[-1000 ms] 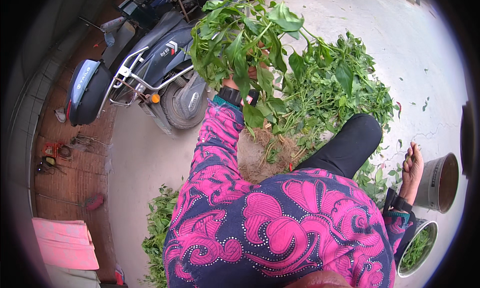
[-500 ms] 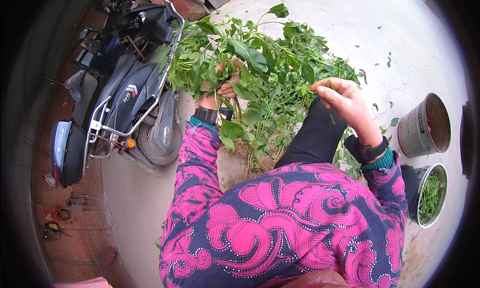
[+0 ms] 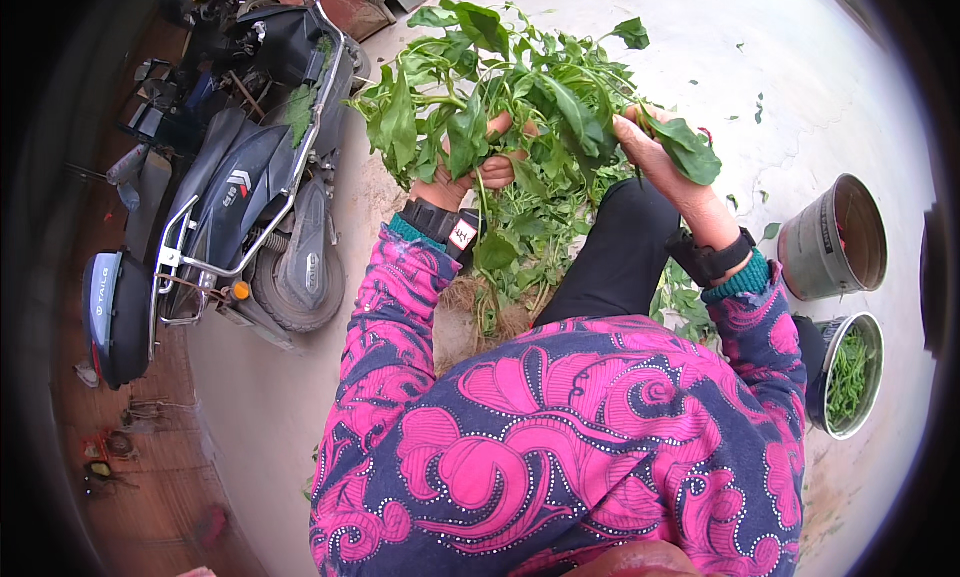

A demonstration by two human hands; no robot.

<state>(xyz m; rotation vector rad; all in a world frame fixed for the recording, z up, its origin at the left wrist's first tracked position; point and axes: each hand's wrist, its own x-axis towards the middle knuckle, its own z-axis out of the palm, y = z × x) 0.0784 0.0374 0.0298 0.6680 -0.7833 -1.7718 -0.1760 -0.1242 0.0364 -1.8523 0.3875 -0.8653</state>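
Two buckets (image 3: pixel 820 247) R, scooter (image 3: pixel 237 192) L, floor (image 3: pixel 240 417) btwn, L hand (image 3: pixel 495 171) gripping plant (image 3: pixel 540 82), R hand (image 3: pixel 655 159) tips partly leaf-hidden, grip unclear

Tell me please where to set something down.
Bare pale concrete floor lies between the black scooter and pink-and-navy left sleeve; more, with scattered green leaves, beyond the grey cylindrical bucket. Green leafy plants crowd the upper middle.

One head-worn fisheye view, steeply downward, near the left hand (image 3: pixel 447 189) and right hand (image 3: pixel 655 165).
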